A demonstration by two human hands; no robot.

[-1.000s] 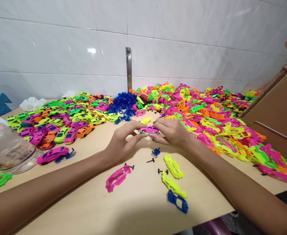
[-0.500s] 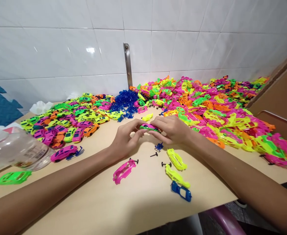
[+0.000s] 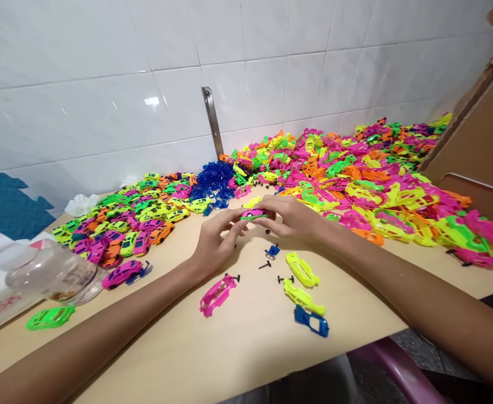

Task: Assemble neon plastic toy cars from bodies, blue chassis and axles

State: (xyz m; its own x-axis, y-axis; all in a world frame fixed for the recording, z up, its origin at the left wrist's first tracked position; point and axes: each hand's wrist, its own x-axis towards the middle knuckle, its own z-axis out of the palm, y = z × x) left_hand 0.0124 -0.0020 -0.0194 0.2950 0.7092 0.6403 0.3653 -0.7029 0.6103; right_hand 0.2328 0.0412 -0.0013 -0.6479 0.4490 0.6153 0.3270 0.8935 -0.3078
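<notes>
Between my two hands is a small pink and green toy car (image 3: 254, 214), raised over the middle of the table. My left hand (image 3: 219, 235) pinches its left end with thumb and fingertips. On its right end, my right hand (image 3: 286, 216) grips with thumb below and fingers above, hiding part of it. Just below lie a blue plastic part (image 3: 272, 251) and a black axle (image 3: 265, 265). A pink car shell (image 3: 218, 294) is nearer me on the left. To the right are a yellow car shell (image 3: 302, 270), a second yellow shell (image 3: 304, 297) and a blue chassis piece (image 3: 311, 321).
Assembled-looking toy cars (image 3: 124, 221) cover the back left, beside a heap of blue parts (image 3: 215, 182). Loose coloured shells (image 3: 355, 185) pile up along the right. A clear plastic bottle (image 3: 67, 275) lies at left near a green shell (image 3: 50, 317). A cardboard box (image 3: 477, 129) stands at right.
The view has tilted and shifted slightly. Both hands stay on the toy car, which has turned a little so that more of its pink side shows.
</notes>
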